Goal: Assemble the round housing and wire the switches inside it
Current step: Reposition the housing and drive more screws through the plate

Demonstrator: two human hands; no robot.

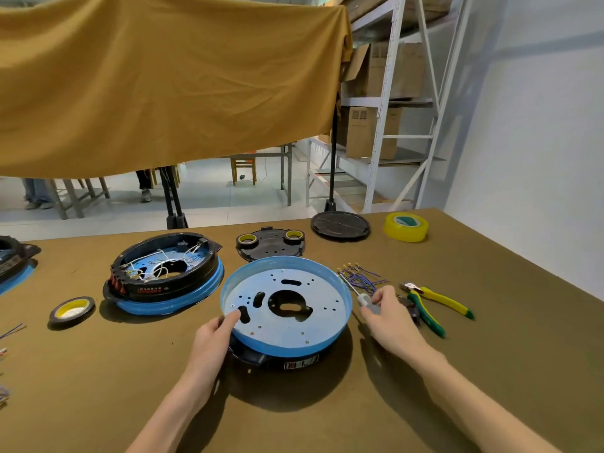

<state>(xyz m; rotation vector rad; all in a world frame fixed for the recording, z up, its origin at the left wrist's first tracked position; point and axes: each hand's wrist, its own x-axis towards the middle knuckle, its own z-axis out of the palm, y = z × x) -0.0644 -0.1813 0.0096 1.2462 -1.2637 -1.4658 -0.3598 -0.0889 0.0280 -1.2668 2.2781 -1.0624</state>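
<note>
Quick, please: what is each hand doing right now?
Left hand: grips the rim of the blue pan.
Right hand: pinches a small white part; I cannot tell what it is.

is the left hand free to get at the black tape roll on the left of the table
Probably not right away: the left hand grips the rim of the blue housing. The path to the black tape roll looks unobstructed once it lets go.

bare bench (294, 420) in front, wired housing (163, 276) close on the left, pliers (434, 305) and loose wires (359, 277) crowding the right, black plate (270, 245) behind
</note>
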